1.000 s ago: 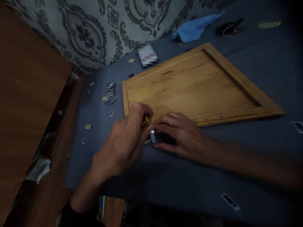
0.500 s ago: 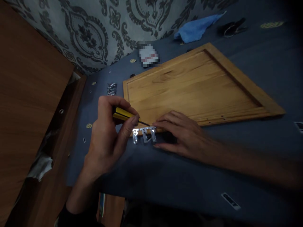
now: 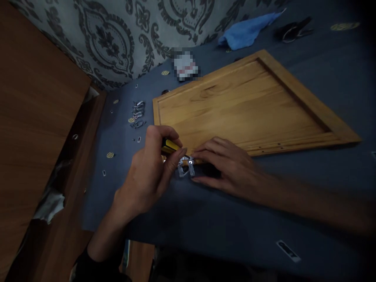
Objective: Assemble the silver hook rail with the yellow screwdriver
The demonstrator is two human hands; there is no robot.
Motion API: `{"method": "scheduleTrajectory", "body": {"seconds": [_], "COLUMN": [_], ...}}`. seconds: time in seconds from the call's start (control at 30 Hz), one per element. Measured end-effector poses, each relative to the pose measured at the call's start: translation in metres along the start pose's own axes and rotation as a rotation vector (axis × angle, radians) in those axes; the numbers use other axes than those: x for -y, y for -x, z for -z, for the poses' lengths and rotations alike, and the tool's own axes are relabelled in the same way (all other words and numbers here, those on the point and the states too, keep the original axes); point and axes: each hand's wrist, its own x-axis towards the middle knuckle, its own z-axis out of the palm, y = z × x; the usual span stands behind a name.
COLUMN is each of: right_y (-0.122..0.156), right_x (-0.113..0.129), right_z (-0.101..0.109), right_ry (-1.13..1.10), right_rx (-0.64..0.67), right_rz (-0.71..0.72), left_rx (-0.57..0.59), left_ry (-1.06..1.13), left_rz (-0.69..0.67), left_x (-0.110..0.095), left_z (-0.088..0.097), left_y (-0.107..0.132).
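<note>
My left hand (image 3: 149, 172) is closed around a yellow-handled screwdriver (image 3: 170, 147), whose tip points at a shiny metal hook bracket (image 3: 185, 167). The bracket sits against the near edge of a wooden panel (image 3: 235, 105) lying flat on a blue cloth-covered surface. Beside the bracket rests my right hand (image 3: 226, 166), fingers curled, fingertips pressing on the bracket's right end. Part of the bracket is hidden behind my left fingers.
Several small metal hooks (image 3: 137, 114) lie left of the panel. A blue rag (image 3: 246, 31) and a dark tool (image 3: 292, 31) lie at the far edge by the patterned wall. A brown cabinet (image 3: 35, 129) stands at the left. Small stickers dot the cloth.
My left hand moved right and down with the screwdriver, now covering the left part of the bracket. My right hand stayed on the bracket.
</note>
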Motion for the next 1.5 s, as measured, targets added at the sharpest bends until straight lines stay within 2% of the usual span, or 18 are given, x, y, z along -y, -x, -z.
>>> {"method": "scheduleTrajectory", "body": {"seconds": [0.6, 0.83, 1.1, 1.3, 1.43, 1.5], "right_y": [-0.001, -0.002, -0.005, -0.004, -0.001, -0.001], "right_x": [0.0, 0.001, 0.005, 0.004, 0.004, 0.004], "right_z": [0.0, 0.001, 0.004, 0.003, 0.004, 0.005], "right_ry": [0.01, 0.025, 0.028, 0.021, -0.004, -0.012], "right_rx": [0.026, 0.019, 0.013, 0.021, -0.003, -0.033], "right_rz": [-0.013, 0.017, 0.007, -0.006, -0.011, -0.02], "left_rx": [0.064, 0.013, -0.019, 0.001, -0.04, -0.119], "left_ry": [-0.136, -0.182, -0.268, -0.263, -0.123, -0.016], "left_rz": [-0.024, -0.043, 0.041, 0.06, 0.15, 0.233], "left_x": [-0.006, -0.01, -0.02, -0.022, -0.018, -0.018], "left_z": [0.002, -0.003, -0.009, -0.008, -0.001, 0.004], "left_y": [-0.004, -0.003, -0.001, -0.001, 0.002, 0.004]}}
